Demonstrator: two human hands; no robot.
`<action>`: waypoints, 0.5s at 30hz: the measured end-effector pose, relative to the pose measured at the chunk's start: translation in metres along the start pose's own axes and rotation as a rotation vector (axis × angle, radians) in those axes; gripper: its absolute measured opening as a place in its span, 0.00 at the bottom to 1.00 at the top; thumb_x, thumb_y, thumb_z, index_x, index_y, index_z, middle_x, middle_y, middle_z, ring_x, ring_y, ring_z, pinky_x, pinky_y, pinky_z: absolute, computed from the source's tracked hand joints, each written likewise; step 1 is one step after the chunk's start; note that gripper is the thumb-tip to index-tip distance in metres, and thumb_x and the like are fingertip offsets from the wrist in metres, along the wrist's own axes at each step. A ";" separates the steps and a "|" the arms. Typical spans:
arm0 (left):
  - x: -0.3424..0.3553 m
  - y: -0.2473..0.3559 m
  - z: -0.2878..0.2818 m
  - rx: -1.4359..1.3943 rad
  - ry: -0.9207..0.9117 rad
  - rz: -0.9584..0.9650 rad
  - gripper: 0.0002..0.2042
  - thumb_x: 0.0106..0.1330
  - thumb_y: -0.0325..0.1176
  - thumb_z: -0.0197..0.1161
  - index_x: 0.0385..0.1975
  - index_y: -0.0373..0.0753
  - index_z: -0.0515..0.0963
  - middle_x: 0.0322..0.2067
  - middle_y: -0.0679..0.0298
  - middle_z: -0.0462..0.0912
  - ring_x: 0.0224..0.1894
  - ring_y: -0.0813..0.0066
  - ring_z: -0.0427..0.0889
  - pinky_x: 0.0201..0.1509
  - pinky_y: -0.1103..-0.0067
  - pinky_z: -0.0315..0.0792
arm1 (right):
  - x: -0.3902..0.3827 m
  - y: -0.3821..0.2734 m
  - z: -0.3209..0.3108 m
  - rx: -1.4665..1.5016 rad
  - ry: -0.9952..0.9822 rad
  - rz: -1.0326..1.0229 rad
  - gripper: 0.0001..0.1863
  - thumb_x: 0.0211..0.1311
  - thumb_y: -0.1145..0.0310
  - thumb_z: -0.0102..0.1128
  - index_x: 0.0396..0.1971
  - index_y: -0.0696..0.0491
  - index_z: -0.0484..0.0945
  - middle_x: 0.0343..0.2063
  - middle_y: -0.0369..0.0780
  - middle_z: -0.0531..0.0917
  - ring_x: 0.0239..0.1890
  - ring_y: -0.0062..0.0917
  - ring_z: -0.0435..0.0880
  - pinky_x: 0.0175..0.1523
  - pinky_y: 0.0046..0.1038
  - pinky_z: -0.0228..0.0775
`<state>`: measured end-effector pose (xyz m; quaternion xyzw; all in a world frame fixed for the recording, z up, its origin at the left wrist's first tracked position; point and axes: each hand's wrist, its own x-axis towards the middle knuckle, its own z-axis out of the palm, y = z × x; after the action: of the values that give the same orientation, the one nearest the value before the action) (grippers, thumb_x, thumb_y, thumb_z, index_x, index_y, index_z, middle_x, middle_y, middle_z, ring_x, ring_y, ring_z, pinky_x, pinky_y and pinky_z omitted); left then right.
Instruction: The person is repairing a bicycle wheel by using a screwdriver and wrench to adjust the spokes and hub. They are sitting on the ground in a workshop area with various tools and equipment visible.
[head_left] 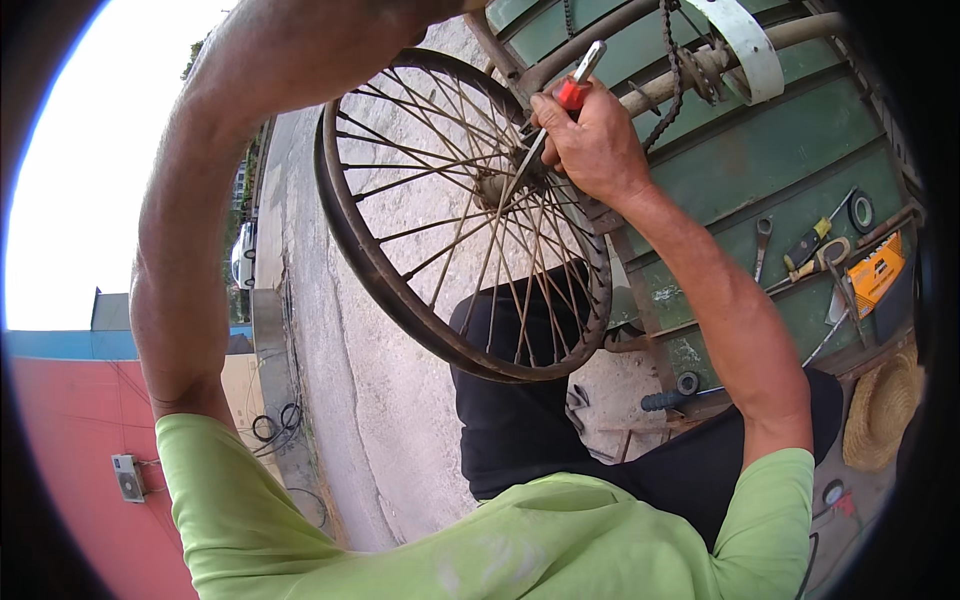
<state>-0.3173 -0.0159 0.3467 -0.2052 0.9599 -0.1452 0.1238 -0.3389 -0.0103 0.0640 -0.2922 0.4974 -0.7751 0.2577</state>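
A bare spoked wheel [335, 215] with a dark, worn rim and no tire stands tilted before me, in front of a rusty frame. In my right hand [600, 145] is a screwdriver [574, 92] with a red and pale handle. Its thin metal shaft slants down among the spokes to the wheel hub [492, 190]. My left hand [440, 10] is at the upper edge, above the wheel and near the frame; its fingers are cut off from view, so what it touches is hidden.
Behind the wheel is a green metal panel [710, 200] with an axle, a chain [672, 75] and a white curved band [755, 50]. At right lie a wrench [763, 245], a yellow-black screwdriver [808, 242], a tape roll [861, 211], an orange box [875, 273] and a straw hat [882, 410].
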 end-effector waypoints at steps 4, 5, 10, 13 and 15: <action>-0.019 -0.047 0.062 -0.233 0.127 0.263 0.22 0.74 0.37 0.66 0.66 0.46 0.76 0.32 0.67 0.87 0.30 0.86 0.80 0.35 0.79 0.76 | -0.004 0.003 0.006 0.029 -0.020 -0.009 0.15 0.71 0.58 0.63 0.39 0.56 0.75 0.19 0.37 0.82 0.23 0.26 0.86 0.35 0.33 0.78; -0.021 -0.044 0.083 -0.327 0.191 0.297 0.22 0.73 0.36 0.67 0.66 0.46 0.77 0.25 0.65 0.83 0.23 0.83 0.76 0.31 0.78 0.71 | -0.003 0.005 0.006 -0.016 0.022 -0.055 0.15 0.70 0.58 0.63 0.39 0.55 0.76 0.19 0.37 0.82 0.24 0.27 0.86 0.36 0.34 0.78; -0.043 -0.050 0.113 -0.408 0.180 0.161 0.25 0.73 0.36 0.67 0.69 0.47 0.74 0.25 0.70 0.80 0.27 0.88 0.75 0.32 0.82 0.72 | -0.001 0.001 0.010 -0.031 0.061 -0.168 0.14 0.70 0.57 0.63 0.39 0.54 0.78 0.19 0.38 0.82 0.27 0.29 0.87 0.37 0.34 0.77; -0.022 -0.055 0.119 -0.423 0.372 0.374 0.24 0.73 0.32 0.64 0.69 0.44 0.73 0.37 0.64 0.85 0.34 0.82 0.82 0.38 0.79 0.75 | 0.002 -0.014 -0.007 -0.071 0.060 -0.118 0.14 0.69 0.58 0.64 0.36 0.54 0.79 0.19 0.37 0.82 0.23 0.26 0.85 0.36 0.33 0.77; -0.011 -0.059 0.110 -0.408 0.371 0.377 0.23 0.72 0.26 0.63 0.68 0.38 0.73 0.44 0.61 0.86 0.36 0.79 0.81 0.41 0.77 0.75 | 0.009 -0.019 -0.017 -0.041 0.081 -0.171 0.13 0.72 0.59 0.63 0.36 0.54 0.78 0.20 0.35 0.82 0.20 0.18 0.80 0.28 0.25 0.71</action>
<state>-0.2543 -0.0878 0.2664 -0.0145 0.9965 0.0406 -0.0721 -0.3587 0.0011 0.0774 -0.3072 0.4963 -0.7952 0.1641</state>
